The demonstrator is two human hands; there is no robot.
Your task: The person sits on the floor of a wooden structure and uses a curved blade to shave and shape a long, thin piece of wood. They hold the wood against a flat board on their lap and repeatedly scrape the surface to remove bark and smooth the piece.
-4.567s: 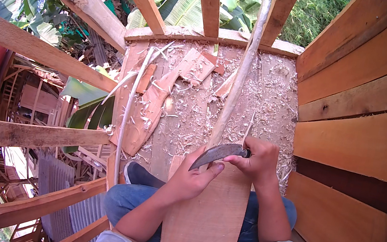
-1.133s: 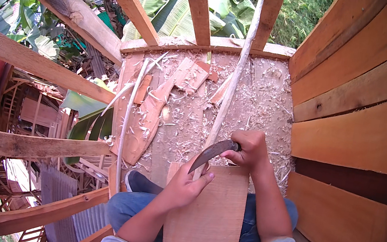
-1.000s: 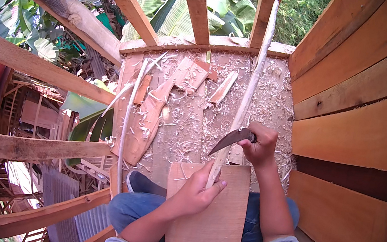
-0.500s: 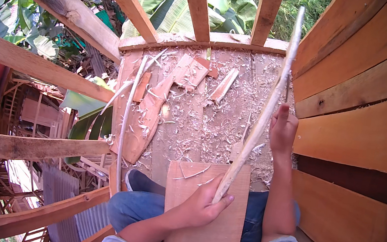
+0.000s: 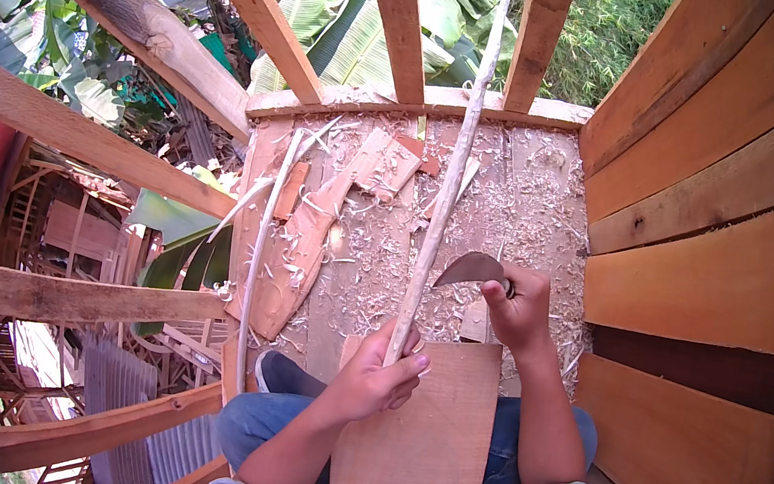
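Note:
A long, pale peeled stick point(image 5: 457, 167) stands up and away from my left hand point(image 5: 378, 374), whose fingers are wrapped round its near end. To the right of the stick, my right hand point(image 5: 516, 308) grips the handle of a knife with a broad, curved dark blade point(image 5: 470, 269). The blade points left toward the stick, with a small gap between them. Across my lap lies a flat wooden board point(image 5: 418, 429), under my left hand.
Curled shavings cover the plank floor point(image 5: 364, 269). Cut board pieces point(image 5: 306, 239) and another pale stick point(image 5: 262, 253) lie at the left. Wooden rails point(image 5: 75, 294) bound the left and far sides; a plank wall point(image 5: 705, 282) rises at the right.
The stick's far end has swung left, and my left hand has shifted slightly left. My right hand has moved left and nearer me, turning so the knife's blade shows broadside.

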